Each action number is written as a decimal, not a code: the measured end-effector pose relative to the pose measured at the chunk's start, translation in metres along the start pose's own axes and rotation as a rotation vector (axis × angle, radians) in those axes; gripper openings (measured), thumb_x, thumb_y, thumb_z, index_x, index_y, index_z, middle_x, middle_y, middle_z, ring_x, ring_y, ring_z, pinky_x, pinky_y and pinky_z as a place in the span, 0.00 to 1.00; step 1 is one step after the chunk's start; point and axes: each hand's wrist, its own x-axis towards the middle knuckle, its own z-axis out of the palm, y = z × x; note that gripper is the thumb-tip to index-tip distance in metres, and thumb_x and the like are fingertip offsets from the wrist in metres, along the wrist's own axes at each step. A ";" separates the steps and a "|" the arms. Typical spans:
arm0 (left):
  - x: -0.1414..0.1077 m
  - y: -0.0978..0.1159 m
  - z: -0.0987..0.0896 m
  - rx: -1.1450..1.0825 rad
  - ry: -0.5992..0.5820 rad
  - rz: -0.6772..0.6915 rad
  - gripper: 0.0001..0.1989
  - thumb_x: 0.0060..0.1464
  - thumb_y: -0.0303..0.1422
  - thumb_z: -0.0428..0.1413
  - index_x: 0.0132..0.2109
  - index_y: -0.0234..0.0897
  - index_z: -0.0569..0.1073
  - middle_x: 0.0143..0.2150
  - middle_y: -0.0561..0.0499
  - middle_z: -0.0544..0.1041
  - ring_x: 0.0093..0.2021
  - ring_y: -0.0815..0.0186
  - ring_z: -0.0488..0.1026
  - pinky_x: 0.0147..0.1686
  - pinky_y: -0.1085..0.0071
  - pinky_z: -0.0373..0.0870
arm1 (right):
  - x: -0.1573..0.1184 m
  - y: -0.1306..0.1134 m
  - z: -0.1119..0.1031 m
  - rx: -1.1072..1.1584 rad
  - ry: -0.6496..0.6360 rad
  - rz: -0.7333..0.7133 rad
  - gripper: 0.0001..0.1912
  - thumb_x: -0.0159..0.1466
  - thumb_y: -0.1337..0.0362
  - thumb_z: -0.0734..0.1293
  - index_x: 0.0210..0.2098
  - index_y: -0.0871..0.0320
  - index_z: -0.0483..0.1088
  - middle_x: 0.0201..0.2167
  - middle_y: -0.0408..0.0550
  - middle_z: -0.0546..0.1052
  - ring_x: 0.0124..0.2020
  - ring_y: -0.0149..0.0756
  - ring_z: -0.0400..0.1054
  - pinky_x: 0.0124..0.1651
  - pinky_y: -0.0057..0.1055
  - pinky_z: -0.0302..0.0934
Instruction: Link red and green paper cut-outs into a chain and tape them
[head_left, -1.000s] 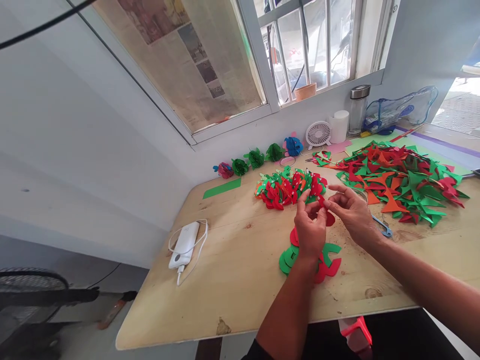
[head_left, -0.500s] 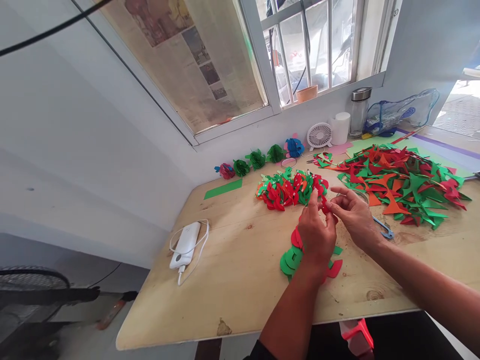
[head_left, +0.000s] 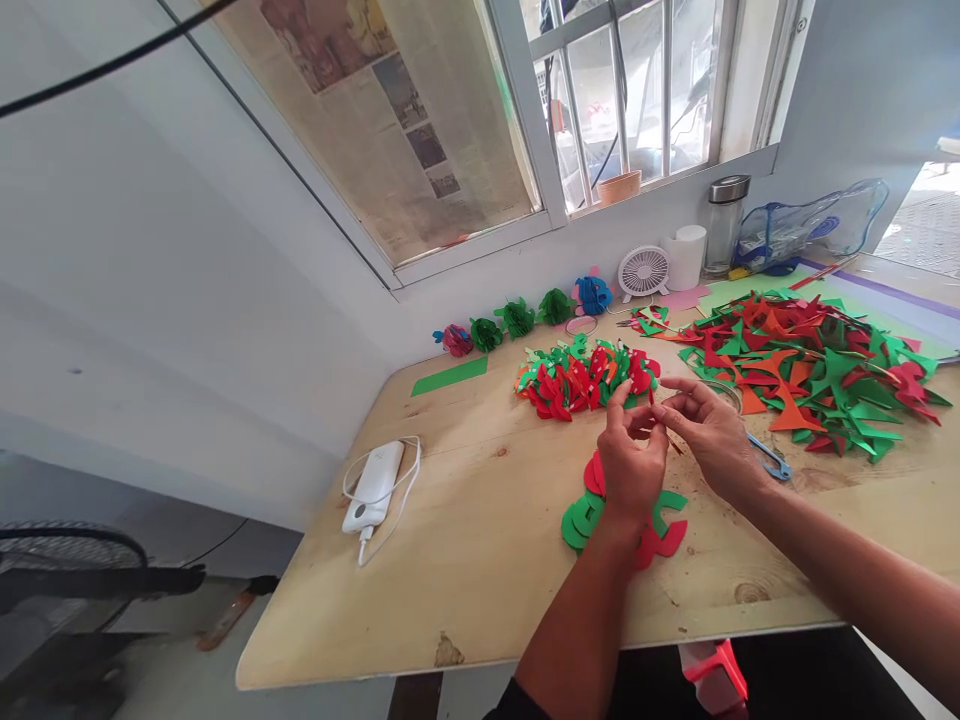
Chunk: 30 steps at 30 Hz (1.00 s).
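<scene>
My left hand (head_left: 634,458) and my right hand (head_left: 711,432) meet over the table, fingertips pinched together on a small red paper piece (head_left: 652,397). The piece shows nearly edge-on, and the fingers cover most of it. Under and beside my left hand lie loose green paper cutouts (head_left: 582,520) and red paper cutouts (head_left: 673,538). Just beyond my fingers sits a cluster of folded red and green paper shapes (head_left: 574,385) with small pale spots. A light-blue tool (head_left: 772,460), its kind unclear, rests by my right wrist.
A big heap of red, green and orange paper scraps (head_left: 810,370) covers the right side. Finished-looking paper figures (head_left: 517,318), a small white fan (head_left: 643,272) and a glass bottle (head_left: 724,230) line the wall. A white power bank (head_left: 375,487) with cable lies left.
The red piece has turned from showing its face to nearly edge-on between my fingers. Both hands stay in almost the same place; the view has shifted slightly.
</scene>
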 end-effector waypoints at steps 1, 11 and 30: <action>0.000 0.000 0.000 -0.041 -0.007 -0.019 0.29 0.51 0.27 0.55 0.60 0.40 0.59 0.41 0.47 0.78 0.36 0.66 0.76 0.37 0.70 0.73 | 0.001 0.001 0.000 0.000 0.001 0.002 0.25 0.48 0.56 0.74 0.43 0.55 0.67 0.24 0.39 0.71 0.23 0.28 0.64 0.22 0.25 0.57; 0.000 0.003 -0.002 -0.051 -0.014 -0.047 0.28 0.51 0.26 0.54 0.60 0.39 0.60 0.41 0.46 0.78 0.36 0.67 0.75 0.36 0.71 0.72 | 0.001 -0.002 -0.001 -0.044 0.001 0.047 0.26 0.48 0.53 0.73 0.43 0.56 0.67 0.25 0.41 0.72 0.24 0.30 0.64 0.21 0.25 0.54; -0.005 0.000 -0.002 0.405 -0.088 0.187 0.30 0.53 0.26 0.51 0.62 0.44 0.56 0.41 0.50 0.78 0.41 0.64 0.75 0.43 0.66 0.71 | -0.001 -0.012 -0.001 -0.076 0.067 0.067 0.24 0.49 0.57 0.71 0.44 0.57 0.66 0.23 0.39 0.68 0.26 0.29 0.61 0.25 0.26 0.55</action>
